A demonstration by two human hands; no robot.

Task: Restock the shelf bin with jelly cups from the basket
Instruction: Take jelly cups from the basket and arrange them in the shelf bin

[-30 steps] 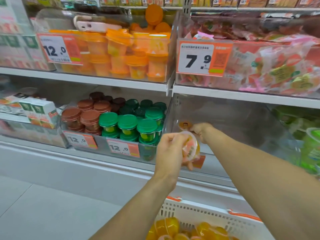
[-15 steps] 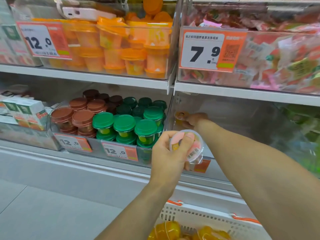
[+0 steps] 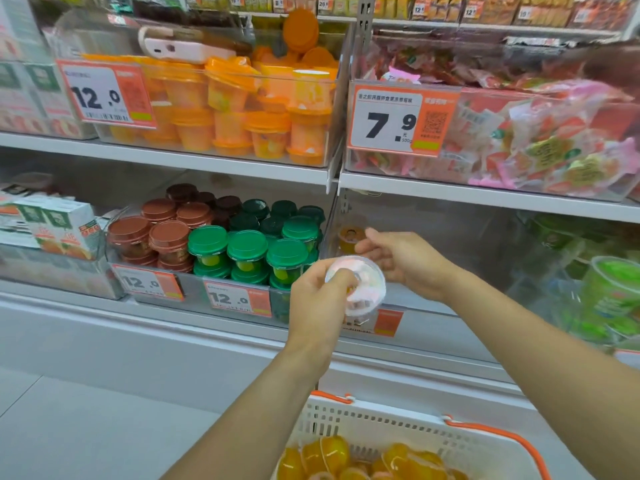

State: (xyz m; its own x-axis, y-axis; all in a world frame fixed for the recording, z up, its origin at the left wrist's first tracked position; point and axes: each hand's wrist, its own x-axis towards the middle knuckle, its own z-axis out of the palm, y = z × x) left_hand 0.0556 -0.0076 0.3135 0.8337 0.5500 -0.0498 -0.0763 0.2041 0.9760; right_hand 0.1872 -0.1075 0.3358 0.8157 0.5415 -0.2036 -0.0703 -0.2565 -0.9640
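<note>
Two white shelf boards, each carrying clear bins

The upper shelf (image 3: pixel 214 161) bears a bin of orange-lidded cups (image 3: pixel 242 109) and, to its right, a bin of wrapped sweets (image 3: pixel 519 143). The lower shelf (image 3: pixel 207 317) holds cartons (image 3: pixel 59 226), a bin of brown- and green-lidded cups (image 3: pixel 221 244), then a clear bin (image 3: pixel 450 244) with one jelly cup (image 3: pixel 351 237).

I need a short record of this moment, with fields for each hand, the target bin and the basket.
left hand: holds one jelly cup by its rim, foil lid towards the camera
right hand: open, holds nothing, at the bin's front
shelf bin: clear, one orange cup at its left end
basket: white, orange handles, orange jelly cups inside
</note>
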